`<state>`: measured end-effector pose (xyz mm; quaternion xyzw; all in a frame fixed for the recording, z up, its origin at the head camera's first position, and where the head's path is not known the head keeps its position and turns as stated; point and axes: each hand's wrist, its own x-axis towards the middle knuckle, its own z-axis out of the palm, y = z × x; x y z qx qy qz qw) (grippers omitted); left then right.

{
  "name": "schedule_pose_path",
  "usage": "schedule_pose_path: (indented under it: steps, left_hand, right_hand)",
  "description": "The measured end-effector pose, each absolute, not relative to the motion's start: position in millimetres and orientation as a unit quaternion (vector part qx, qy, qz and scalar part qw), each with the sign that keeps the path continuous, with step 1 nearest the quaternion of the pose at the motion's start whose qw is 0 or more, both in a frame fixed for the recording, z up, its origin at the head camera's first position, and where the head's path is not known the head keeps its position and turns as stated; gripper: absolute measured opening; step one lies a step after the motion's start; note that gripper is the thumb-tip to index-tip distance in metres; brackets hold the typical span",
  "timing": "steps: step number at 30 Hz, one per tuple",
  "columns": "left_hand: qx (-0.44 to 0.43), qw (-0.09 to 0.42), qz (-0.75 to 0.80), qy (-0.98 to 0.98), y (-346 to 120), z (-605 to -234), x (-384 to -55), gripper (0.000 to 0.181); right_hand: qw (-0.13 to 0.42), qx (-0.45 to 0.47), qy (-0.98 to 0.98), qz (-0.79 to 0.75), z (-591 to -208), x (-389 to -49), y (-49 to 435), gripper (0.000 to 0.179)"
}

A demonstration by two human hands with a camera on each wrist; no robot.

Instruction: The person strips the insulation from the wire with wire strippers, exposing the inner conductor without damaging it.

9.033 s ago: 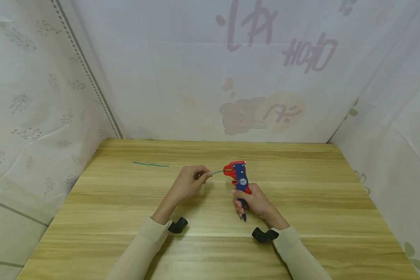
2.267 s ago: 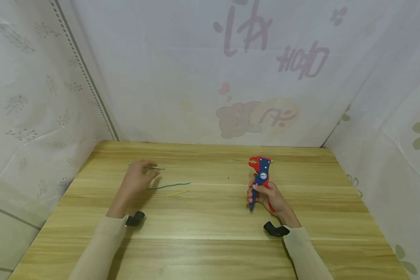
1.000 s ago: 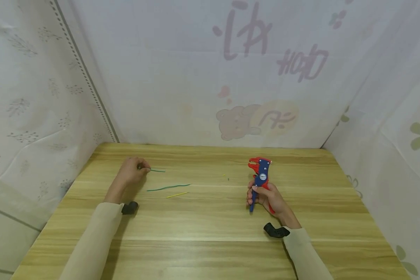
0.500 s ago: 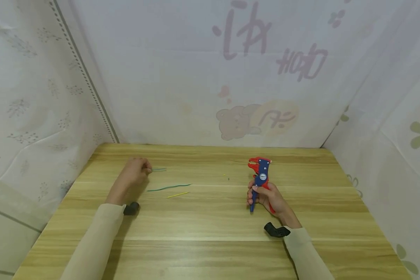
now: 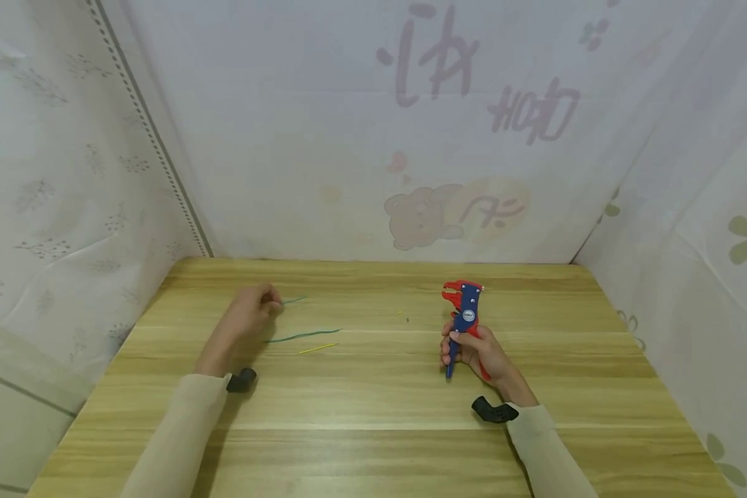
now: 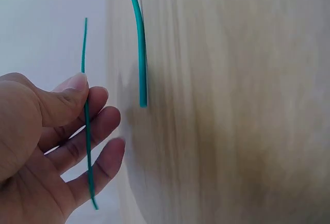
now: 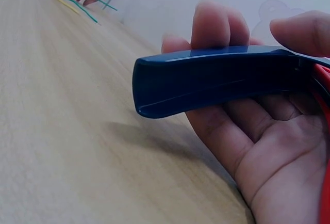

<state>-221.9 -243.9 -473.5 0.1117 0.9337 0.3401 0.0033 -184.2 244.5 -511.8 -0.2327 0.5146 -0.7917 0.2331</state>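
My left hand (image 5: 249,315) is at the far left of the table, pinching a short green wire (image 6: 88,136) between thumb and forefinger. In the left wrist view this wire runs across the other fingers, raised off the wood. Another green wire (image 5: 305,335) lies on the table just in front of that hand, beside a shorter yellow piece (image 5: 317,348). On the right, my right hand (image 5: 482,353) grips a red and blue wire stripper (image 5: 468,304) by its handles. The stripper's red jaws stand apart, facing left with nothing in them; its blue handle (image 7: 216,84) fills the right wrist view.
Two tiny scraps, one yellow (image 5: 400,312) and one dark (image 5: 407,320), lie on the wooden table (image 5: 373,401) left of the stripper. A printed cloth (image 5: 324,138) hangs along the back edge, with more cloth on both sides.
Nine seconds ago a green wire was in the stripper's jaws. Since then a green wire and yellow piece came to lie on the table; my left hand reached left and picked up the other green wire.
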Motion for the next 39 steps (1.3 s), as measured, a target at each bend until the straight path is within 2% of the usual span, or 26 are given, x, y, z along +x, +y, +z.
schedule_pose_path:
  steps: [4,13,26,39]
  left_hand:
    - [0.105,0.011,0.352,0.93,-239,-474,-217,0.009]
    - [0.132,-0.027,0.36,0.923,-224,-476,-213,0.015]
    - [0.156,-0.044,0.361,0.918,-199,-479,-201,0.016]
    - [0.156,-0.034,0.372,0.914,-178,-479,-197,0.017]
  right_hand:
    - [0.233,-0.234,0.517,-0.79,-512,-184,245,0.017]
    - [0.231,-0.239,0.529,-0.781,-509,-183,244,0.018]
    - [0.246,-0.244,0.542,-0.766,-506,-182,232,0.017]
    - [0.246,-0.25,0.543,-0.763,-502,-182,225,0.02]
